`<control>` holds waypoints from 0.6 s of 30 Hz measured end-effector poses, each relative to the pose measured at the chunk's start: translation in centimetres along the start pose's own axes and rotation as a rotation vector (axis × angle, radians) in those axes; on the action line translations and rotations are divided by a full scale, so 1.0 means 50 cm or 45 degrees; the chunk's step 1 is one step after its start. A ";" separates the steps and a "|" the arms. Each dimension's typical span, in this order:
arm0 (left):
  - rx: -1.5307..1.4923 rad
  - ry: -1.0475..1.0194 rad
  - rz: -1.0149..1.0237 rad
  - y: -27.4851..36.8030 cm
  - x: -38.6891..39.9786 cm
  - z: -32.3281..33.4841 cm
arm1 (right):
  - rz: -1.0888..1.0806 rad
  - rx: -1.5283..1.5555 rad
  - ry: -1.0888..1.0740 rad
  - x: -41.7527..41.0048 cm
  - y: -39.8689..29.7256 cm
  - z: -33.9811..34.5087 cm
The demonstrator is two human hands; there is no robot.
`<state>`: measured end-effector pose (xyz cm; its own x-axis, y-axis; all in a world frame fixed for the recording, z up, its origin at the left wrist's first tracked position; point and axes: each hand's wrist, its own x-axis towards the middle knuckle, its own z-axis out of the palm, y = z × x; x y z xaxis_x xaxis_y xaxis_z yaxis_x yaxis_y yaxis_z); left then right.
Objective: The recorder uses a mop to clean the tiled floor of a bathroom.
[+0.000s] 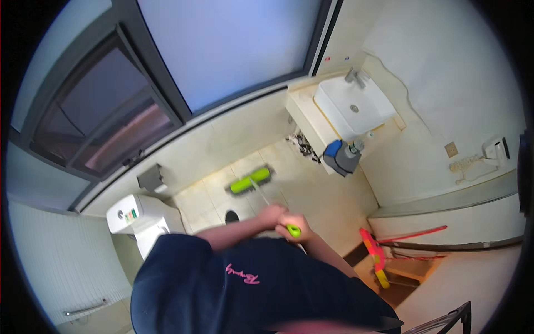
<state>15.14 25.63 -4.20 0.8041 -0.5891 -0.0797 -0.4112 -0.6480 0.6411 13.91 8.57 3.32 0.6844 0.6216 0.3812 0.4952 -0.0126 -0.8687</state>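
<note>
A push broom with a lime-green head [250, 180] and dark bristles rests on the tiled floor ahead of me. From the head, its thin pale shaft runs back towards my body. My left hand [272, 214] is closed around the shaft. Close behind it, touching or nearly so, my right hand [297, 225] grips the upper end, and the green grip tip [293, 231] shows between the fingers. The tip of a dark shoe [231, 216] is visible below the broom head.
A white toilet [144, 217] stands left, beside a wall-mounted grey holder [151, 177]. Ahead right is a washbasin [354, 104] with a grey-blue cloth [342, 156] over the counter's edge. A black-and-white cloth [304, 146] lies beneath. Red and yellow cleaning tools [375, 254] are at right.
</note>
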 end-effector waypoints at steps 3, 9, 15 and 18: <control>-0.055 -0.015 -0.089 0.068 -0.015 0.010 | -0.070 0.224 0.044 -0.035 -0.004 0.000; 0.030 0.088 -0.040 0.027 -0.022 0.091 | -0.143 0.243 0.059 -0.093 0.056 0.019; -0.048 -0.157 -0.203 -0.065 -0.088 0.155 | -0.254 0.050 -0.204 -0.146 0.164 0.111; -0.189 -0.082 -0.197 -0.038 -0.095 0.154 | -0.336 -0.157 -0.413 -0.150 0.168 0.099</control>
<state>8.79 25.94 -10.92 0.8216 -0.5209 -0.2315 -0.2133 -0.6576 0.7226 10.29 7.68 -8.43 0.3322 0.8295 0.4489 0.7041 0.0986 -0.7032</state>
